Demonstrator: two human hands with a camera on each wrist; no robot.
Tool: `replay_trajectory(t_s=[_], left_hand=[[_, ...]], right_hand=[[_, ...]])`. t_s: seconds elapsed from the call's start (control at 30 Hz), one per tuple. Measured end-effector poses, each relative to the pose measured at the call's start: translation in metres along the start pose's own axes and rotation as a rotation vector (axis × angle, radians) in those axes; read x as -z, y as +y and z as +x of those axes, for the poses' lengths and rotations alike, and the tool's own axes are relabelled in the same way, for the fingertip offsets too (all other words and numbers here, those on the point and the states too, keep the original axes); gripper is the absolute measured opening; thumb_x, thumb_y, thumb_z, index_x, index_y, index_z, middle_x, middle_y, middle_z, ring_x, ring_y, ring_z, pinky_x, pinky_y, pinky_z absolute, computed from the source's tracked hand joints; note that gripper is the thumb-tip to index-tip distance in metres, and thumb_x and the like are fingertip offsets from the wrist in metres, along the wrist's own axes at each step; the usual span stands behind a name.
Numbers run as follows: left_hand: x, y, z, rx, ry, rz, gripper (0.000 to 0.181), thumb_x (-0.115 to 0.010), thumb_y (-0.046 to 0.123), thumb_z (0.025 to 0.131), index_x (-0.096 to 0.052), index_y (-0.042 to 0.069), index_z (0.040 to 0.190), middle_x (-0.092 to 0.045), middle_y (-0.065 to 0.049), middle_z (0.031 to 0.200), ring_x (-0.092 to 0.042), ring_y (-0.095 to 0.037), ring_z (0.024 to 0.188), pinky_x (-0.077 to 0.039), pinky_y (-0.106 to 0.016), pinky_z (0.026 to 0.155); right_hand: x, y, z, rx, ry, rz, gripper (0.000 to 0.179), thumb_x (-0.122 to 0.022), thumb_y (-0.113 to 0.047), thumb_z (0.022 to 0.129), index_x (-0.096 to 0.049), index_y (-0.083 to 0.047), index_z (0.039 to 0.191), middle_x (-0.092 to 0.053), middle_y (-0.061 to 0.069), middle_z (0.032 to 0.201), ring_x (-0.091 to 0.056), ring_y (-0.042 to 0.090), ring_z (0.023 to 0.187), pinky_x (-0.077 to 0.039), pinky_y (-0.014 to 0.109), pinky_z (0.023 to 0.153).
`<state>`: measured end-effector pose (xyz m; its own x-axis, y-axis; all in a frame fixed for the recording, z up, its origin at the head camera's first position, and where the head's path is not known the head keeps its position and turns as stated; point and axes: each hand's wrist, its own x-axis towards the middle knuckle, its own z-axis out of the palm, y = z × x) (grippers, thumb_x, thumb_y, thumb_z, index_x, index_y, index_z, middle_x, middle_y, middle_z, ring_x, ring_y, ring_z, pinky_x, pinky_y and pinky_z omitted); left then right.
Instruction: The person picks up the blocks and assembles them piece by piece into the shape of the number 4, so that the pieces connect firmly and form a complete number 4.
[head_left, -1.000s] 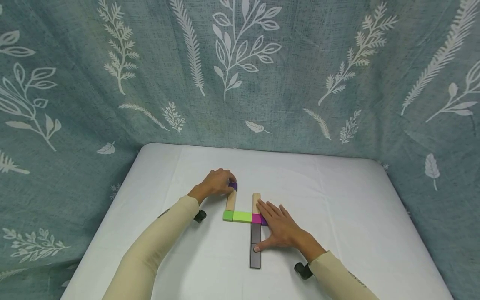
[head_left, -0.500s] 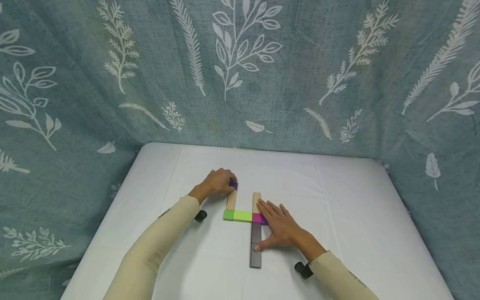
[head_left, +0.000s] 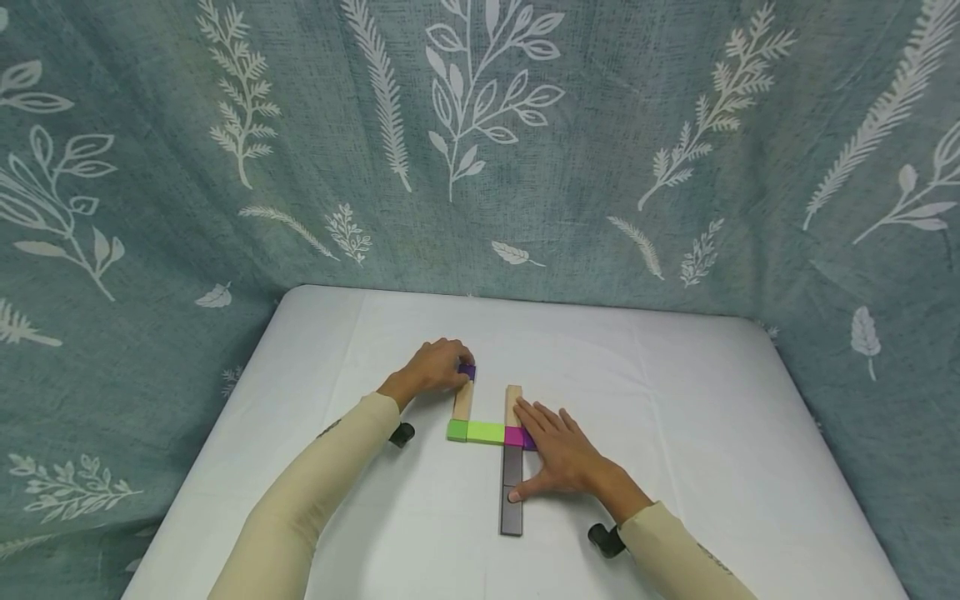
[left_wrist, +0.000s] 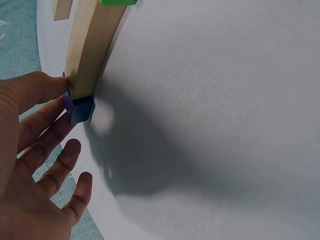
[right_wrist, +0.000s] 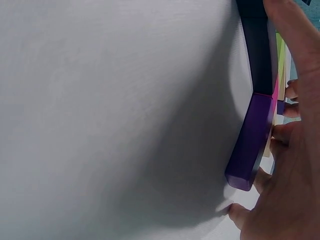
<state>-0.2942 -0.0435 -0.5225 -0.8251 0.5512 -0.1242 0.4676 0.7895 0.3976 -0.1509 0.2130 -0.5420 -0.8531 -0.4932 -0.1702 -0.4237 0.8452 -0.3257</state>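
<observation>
A flat figure of joined coloured blocks lies on the white table. My left hand (head_left: 435, 365) pinches a small dark purple block (left_wrist: 81, 109) between thumb and fingers, at the far end of a plain wooden block (head_left: 462, 402). That wooden block runs down to a green cube (head_left: 457, 430), beside a lime block (head_left: 485, 432) and a magenta cube (head_left: 513, 436). My right hand (head_left: 561, 450) lies with fingers spread over the figure's right side. Its thumb touches the dark grey blocks (head_left: 512, 518), and its fingers reach a second wooden block (head_left: 513, 394) and cover much of a longer purple block (right_wrist: 251, 140).
White cloth (head_left: 645, 375) covers the table around the figure. A teal curtain with white leaf prints (head_left: 570, 225) hangs behind and at both sides. A small black device (head_left: 402, 433) shows under the left wrist, another black device (head_left: 606, 540) under the right.
</observation>
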Motion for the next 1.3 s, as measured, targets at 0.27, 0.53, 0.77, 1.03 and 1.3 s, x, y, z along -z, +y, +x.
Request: replay_trajectory(t_s=[0.27, 0.53, 0.77, 1.03, 1.3], left_hand=[[-0.002, -0.001, -0.001, -0.005, 0.011, 0.009, 0.036, -0.072, 0.027, 0.094, -0.069, 0.013, 0.127, -0.064, -0.005, 0.129, -0.055, -0.026, 0.121, -0.04, -0.049, 0.105], [-0.005, 0.0, -0.002, -0.008, 0.049, -0.031, 0.042, -0.068, 0.027, 0.094, -0.065, 0.013, 0.134, -0.059, -0.005, 0.138, -0.05, -0.027, 0.129, -0.037, -0.05, 0.11], [-0.005, 0.005, -0.012, -0.007, 0.123, -0.092, 0.039, -0.066, 0.03, 0.096, -0.066, 0.015, 0.132, -0.059, -0.004, 0.137, -0.051, -0.026, 0.127, -0.037, -0.051, 0.109], [-0.011, 0.013, -0.031, -0.016, 0.183, -0.145, 0.039, -0.066, 0.032, 0.096, -0.066, 0.017, 0.132, -0.061, -0.004, 0.135, -0.051, -0.026, 0.129, -0.038, -0.049, 0.108], [-0.016, 0.024, -0.048, -0.059, 0.201, -0.154, 0.043, -0.065, 0.037, 0.097, -0.064, 0.016, 0.134, -0.059, -0.004, 0.139, -0.048, -0.026, 0.134, -0.036, -0.05, 0.11]], right_hand=[[0.001, 0.0, -0.001, -0.004, 0.009, 0.027, 0.137, -0.073, -0.085, 0.06, -0.019, -0.012, 0.163, -0.015, 0.003, 0.169, -0.018, 0.032, 0.153, -0.011, 0.062, 0.119], [0.0, 0.002, -0.001, -0.015, 0.007, 0.046, 0.136, -0.074, -0.084, 0.061, -0.018, -0.014, 0.163, -0.014, 0.002, 0.169, -0.016, 0.03, 0.153, -0.009, 0.06, 0.12], [0.0, 0.002, -0.002, -0.017, 0.016, 0.063, 0.135, -0.074, -0.084, 0.062, -0.019, -0.014, 0.163, -0.015, 0.002, 0.169, -0.016, 0.03, 0.153, -0.009, 0.06, 0.12], [-0.005, 0.007, -0.003, 0.006, 0.067, 0.1, 0.131, -0.076, -0.079, 0.064, -0.023, -0.012, 0.162, -0.018, 0.004, 0.168, -0.02, 0.032, 0.152, -0.009, 0.062, 0.119], [-0.009, 0.009, -0.005, -0.014, 0.119, 0.188, 0.121, -0.076, -0.073, 0.07, -0.026, -0.013, 0.161, -0.019, 0.004, 0.168, -0.022, 0.03, 0.152, -0.008, 0.06, 0.12]])
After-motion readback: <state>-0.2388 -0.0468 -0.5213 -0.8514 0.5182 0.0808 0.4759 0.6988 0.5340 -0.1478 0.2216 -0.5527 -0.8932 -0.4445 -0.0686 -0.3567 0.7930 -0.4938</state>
